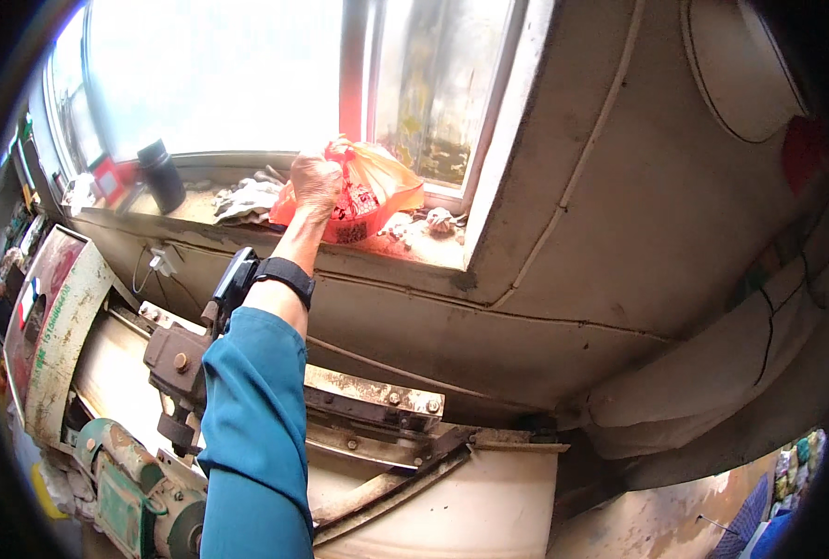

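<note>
- The left hand is gripping an orange-red plastic bag at the windowsill's front edge, toward its right corner.
- The right hand is lying outside the view, its state impossible to tell.

Window — daylight-bright — stands above a littered sill; grey wall carries a surface-run cable; stained floor lies lower right.

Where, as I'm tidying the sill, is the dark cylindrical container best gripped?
Probably around the middle of the dark container, from the room side: its body is tall and round, the window is behind, and a red-and-white object crowds its left.
</note>
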A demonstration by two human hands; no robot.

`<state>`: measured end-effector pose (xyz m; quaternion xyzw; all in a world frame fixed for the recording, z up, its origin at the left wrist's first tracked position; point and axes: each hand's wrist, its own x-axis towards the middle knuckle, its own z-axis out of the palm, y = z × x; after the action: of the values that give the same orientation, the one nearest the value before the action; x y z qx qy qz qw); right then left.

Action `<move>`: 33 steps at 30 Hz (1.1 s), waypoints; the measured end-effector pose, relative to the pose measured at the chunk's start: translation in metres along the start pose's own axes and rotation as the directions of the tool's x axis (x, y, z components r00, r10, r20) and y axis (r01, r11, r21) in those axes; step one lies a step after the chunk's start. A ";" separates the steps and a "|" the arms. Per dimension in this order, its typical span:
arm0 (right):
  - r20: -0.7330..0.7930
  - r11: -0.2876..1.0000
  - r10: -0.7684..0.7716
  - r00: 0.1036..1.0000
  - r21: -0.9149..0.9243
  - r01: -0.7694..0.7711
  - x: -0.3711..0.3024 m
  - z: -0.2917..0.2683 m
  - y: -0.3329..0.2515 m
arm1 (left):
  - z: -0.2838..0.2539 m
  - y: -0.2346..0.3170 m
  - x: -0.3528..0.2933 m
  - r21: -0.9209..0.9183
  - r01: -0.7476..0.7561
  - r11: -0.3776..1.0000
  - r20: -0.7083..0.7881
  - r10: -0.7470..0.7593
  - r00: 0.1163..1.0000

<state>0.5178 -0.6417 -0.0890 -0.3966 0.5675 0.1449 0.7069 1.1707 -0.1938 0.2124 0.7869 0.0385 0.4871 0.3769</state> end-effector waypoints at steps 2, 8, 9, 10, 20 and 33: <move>-0.065 0.997 -0.073 0.995 0.031 0.076 0.000 0.004 -0.002 | 0.004 0.004 -0.003 -0.013 0.024 1.000 0.015 -0.024 1.000; -0.114 0.998 -0.058 0.992 0.013 0.060 0.001 0.006 0.002 | 0.020 -0.025 -0.001 -0.010 -0.043 0.999 -0.065 0.043 0.997; -0.130 0.998 -0.068 0.989 0.011 0.070 -0.003 0.009 0.002 | 0.022 -0.024 0.001 -0.015 -0.012 1.000 -0.076 0.011 0.997; -0.153 0.996 -0.079 0.985 0.017 0.082 -0.009 0.010 0.004 | 0.027 -0.019 -0.001 -0.006 -0.022 1.000 -0.088 0.021 0.996; -0.101 0.996 -0.084 0.991 -0.047 0.079 -0.002 0.023 0.018 | 0.022 -0.058 0.000 0.101 -0.278 0.955 0.178 0.257 0.950; -0.168 0.975 -0.182 0.969 0.096 0.200 -0.026 -0.026 0.061 | 0.008 0.071 -0.005 0.585 -0.151 0.797 0.158 0.070 0.985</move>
<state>0.4515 -0.6150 -0.0905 -0.4192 0.5883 0.0121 0.6914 1.1523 -0.2511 0.2518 0.8958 0.1188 0.4201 0.0837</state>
